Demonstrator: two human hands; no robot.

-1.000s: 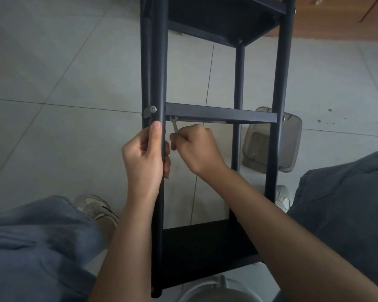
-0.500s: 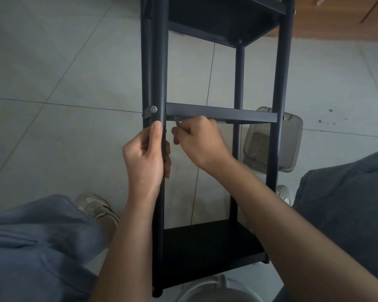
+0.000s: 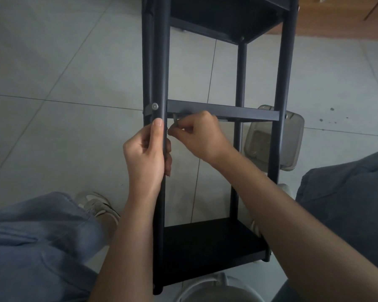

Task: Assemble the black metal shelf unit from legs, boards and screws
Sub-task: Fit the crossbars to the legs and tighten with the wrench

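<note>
Head view: your left hand point(image 3: 145, 153) is wrapping its fingers round the near front leg point(image 3: 160, 68), whose long axis is running away from you. Your right hand point(image 3: 200, 136), nearer the joint, is pinching a small wrench point(image 3: 175, 119) just under the middle board point(image 3: 223, 111), beside the screw point(image 3: 155, 106). What the clear container point(image 3: 274, 138) is holding cannot be told.

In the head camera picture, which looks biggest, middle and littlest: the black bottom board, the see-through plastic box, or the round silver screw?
1. Bottom board, though it sits nearest the camera.
2. Plastic box, partly hidden behind a leg.
3. Silver screw, clearly the littlest.
</note>
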